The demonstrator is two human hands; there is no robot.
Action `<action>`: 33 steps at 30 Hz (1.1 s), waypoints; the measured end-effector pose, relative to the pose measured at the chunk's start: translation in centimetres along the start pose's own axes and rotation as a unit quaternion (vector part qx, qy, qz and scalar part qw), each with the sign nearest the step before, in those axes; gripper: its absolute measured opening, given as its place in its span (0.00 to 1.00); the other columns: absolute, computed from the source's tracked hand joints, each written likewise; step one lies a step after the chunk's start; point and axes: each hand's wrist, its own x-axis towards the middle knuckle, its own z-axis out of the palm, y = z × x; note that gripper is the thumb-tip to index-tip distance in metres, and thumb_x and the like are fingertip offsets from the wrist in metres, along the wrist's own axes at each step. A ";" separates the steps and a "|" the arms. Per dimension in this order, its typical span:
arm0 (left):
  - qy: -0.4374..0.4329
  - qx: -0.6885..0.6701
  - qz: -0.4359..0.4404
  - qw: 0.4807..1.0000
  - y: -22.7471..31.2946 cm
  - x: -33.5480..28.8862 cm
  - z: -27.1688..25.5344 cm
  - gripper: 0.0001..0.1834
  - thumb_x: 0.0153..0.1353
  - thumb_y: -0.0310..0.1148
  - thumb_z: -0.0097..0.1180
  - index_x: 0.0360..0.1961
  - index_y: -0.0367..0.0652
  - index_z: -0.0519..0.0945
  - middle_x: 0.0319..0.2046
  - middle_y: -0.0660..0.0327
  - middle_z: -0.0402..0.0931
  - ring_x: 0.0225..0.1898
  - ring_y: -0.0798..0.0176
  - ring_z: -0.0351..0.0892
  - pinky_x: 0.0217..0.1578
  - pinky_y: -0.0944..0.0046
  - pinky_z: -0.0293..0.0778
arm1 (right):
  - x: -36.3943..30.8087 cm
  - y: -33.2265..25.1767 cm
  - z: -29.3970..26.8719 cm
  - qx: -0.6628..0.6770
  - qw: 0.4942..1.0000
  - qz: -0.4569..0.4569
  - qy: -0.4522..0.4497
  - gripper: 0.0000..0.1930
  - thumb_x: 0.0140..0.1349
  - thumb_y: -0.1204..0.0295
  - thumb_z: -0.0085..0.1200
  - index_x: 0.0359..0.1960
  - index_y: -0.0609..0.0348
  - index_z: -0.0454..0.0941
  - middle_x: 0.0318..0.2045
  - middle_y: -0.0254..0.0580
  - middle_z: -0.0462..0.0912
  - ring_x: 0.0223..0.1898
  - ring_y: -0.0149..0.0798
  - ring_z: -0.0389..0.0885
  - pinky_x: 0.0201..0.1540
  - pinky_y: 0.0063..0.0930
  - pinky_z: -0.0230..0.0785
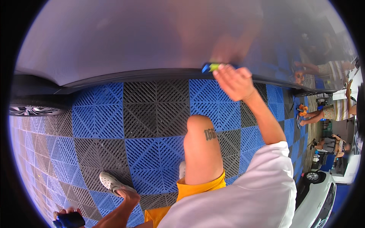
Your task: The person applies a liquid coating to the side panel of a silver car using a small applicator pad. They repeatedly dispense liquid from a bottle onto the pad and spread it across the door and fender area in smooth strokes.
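Note:
My right hand [234,81] is closed on a small applicator block [215,67], blue with a yellow-green layer. The block is pressed against the lower side of a glossy grey car body [140,34], just above its dark sill [152,74]. That hand is slightly blurred, and its reflection shows in the paint. At the lower left edge, my left hand [57,214] has its fingers wrapped round a dark object [72,219] with some blue on it. Its kind is hard to make out, and most of that hand is hidden.
Blue and black slotted floor tiles [156,159] lie beneath me. The car's wheel [36,110] is at the left. My bent knee [201,131] is near the sill. At the right are a person in striped clothes [340,110], a seated person [330,145] and a white car [317,201].

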 end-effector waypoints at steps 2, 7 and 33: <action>0.012 0.006 -0.004 1.000 0.2 -0.5 0.4 0.25 0.79 0.43 0.54 0.65 0.34 0.67 0.57 0.35 0.76 0.52 0.34 0.84 0.52 0.39 0.89 | 0.7 2.6 -1.7 -0.059 0.994 0.066 0.062 0.15 0.56 0.74 0.71 0.47 0.55 0.88 0.49 0.40 0.88 0.47 0.35 0.84 0.45 0.31 0.63; -0.009 0.025 -0.003 1.000 0.1 -0.3 -0.1 0.26 0.79 0.42 0.55 0.66 0.34 0.65 0.58 0.34 0.75 0.53 0.34 0.84 0.51 0.34 0.88 | -1.2 1.9 -1.6 -0.047 0.995 0.071 0.048 0.15 0.58 0.74 0.70 0.48 0.55 0.88 0.50 0.42 0.88 0.46 0.37 0.85 0.45 0.30 0.64; 0.095 -0.155 -0.083 0.980 -0.3 -1.6 -3.4 0.48 0.66 0.49 0.71 0.72 0.30 0.60 0.57 0.46 0.72 0.58 0.47 0.81 0.55 0.47 0.86 | 21.0 -7.9 6.9 0.006 0.993 0.002 0.120 0.12 0.61 0.73 0.67 0.47 0.58 0.90 0.48 0.40 0.88 0.40 0.31 0.83 0.45 0.33 0.55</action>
